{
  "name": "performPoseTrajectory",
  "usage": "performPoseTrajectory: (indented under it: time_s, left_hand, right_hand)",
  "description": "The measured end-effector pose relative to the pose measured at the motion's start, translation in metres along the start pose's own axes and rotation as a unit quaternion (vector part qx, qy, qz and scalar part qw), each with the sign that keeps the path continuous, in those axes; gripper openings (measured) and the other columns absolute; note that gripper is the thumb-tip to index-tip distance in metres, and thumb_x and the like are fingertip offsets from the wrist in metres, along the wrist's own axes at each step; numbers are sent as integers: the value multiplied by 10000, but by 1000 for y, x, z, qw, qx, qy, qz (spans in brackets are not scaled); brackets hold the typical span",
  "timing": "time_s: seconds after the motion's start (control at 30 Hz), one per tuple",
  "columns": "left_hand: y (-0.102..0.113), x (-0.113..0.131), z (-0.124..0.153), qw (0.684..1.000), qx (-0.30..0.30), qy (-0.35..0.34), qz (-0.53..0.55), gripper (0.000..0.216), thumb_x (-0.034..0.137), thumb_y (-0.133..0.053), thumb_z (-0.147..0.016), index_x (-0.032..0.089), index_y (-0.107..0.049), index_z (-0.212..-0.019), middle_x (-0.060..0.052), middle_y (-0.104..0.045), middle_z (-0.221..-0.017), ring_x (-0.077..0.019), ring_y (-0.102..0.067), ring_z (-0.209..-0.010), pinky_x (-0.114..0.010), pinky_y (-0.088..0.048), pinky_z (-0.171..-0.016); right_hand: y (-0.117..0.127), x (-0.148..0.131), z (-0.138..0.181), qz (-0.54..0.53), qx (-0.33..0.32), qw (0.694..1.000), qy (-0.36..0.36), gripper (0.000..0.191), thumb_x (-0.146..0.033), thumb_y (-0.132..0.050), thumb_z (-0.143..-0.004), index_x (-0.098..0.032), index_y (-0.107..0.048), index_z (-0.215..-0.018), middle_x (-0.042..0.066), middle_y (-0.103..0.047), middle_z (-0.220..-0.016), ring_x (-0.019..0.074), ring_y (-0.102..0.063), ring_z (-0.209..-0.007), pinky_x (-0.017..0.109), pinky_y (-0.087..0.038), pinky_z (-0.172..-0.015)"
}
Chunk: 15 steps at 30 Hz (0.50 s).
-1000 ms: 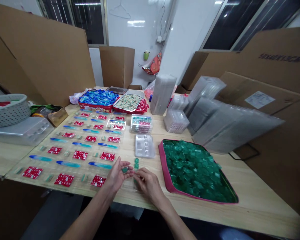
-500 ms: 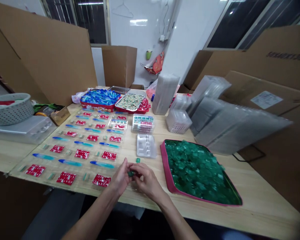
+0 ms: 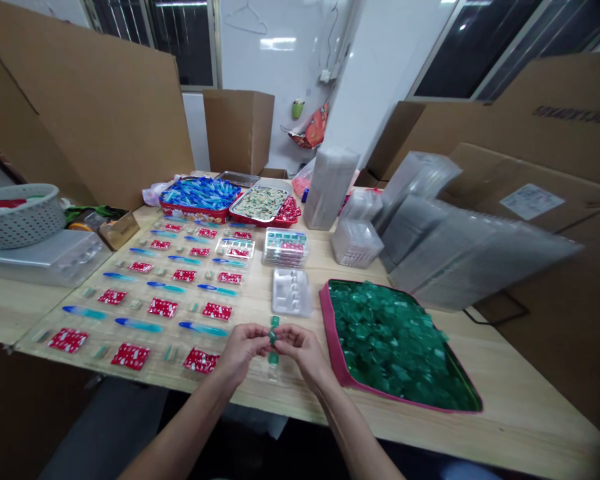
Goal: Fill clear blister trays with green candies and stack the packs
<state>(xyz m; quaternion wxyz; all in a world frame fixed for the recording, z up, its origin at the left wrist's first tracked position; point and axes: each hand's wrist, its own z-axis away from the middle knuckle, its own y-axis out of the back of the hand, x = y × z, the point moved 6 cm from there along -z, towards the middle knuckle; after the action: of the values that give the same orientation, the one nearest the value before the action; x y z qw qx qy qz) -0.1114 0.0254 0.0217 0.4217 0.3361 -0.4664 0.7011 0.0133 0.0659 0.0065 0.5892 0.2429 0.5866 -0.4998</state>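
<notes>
My left hand (image 3: 243,347) and my right hand (image 3: 300,345) meet just above the wooden table's near edge, both pinching a small green packet (image 3: 273,337) between their fingertips. Another green packet (image 3: 273,358) lies on the table right below them, and one more (image 3: 275,321) just beyond. To the right stands a red-rimmed tray (image 3: 331,333) heaped with green packets. On the left, clear blister trays (image 3: 155,293) hold red packets and blue pieces in rows.
An empty white moulded tray (image 3: 291,292) sits beyond my hands, a filled clear box (image 3: 285,247) behind it. Red tins with blue pieces (image 3: 196,195) and mixed pieces (image 3: 263,203) stand further back. Stacks of clear trays (image 3: 450,240) and cardboard sheets fill the right; a basket (image 3: 20,217) is at left.
My hands came together from slightly apart and rose a little off the table. The green packet, first in the left fingers alone, is now pinched by both hands.
</notes>
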Motion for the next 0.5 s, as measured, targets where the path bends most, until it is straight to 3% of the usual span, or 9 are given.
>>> performPoseTrajectory:
  time_s: [0.13,0.3,0.5]
  left_hand:
    - [-4,4,-7,1000,-15,-10,-21,215,204,-785,-486,118,-667,-644,-5,-618,-577,-90,-523,-516,-221,-353,-518]
    - [-6,7,-22,998,-34,-10,-55,236,281,-780,-509,123,-638,-611,5,-591,-532,-75,-486,-468,-214,-338,-491]
    - [-1,-2,-41,989,-16,-1,-144,181,261,-743,-531,130,-622,-562,26,-534,-438,-79,-453,-405,-204,-277,-422]
  right_hand:
    - [1,-3,0,-44,14,999,-23,358,-301,-863,-498,-175,-638,-747,-3,-668,-684,172,-649,-631,328,-541,-664]
    - [2,-13,-6,-84,-14,995,-57,374,-267,-859,-512,-173,-627,-790,-13,-670,-710,152,-661,-643,295,-542,-652]
    - [14,-5,-14,12,8,998,-59,374,-359,-850,-513,-159,-612,-719,-22,-651,-592,131,-631,-529,236,-504,-521]
